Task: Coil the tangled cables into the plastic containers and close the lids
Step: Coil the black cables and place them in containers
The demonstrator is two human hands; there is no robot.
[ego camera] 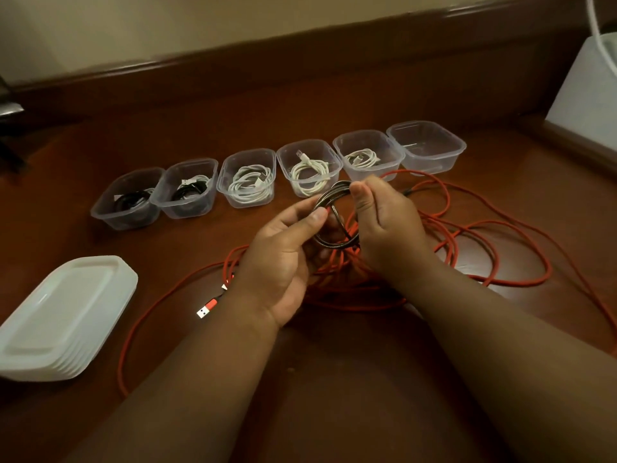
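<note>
A dark braided cable is wound into a small coil above the table. My left hand pinches the coil's left side between thumb and fingers. My right hand grips its right side, fingers curled round the loops. Under both hands a long red cable lies tangled on the wooden table, its USB plug near my left wrist. Several clear plastic containers stand in a row behind. The far-right container holds no cable; the others hold coiled black or white cables, such as the white coil.
A stack of white lids sits at the front left of the table. A white box stands at the back right. A raised wooden ledge runs along the back under the wall.
</note>
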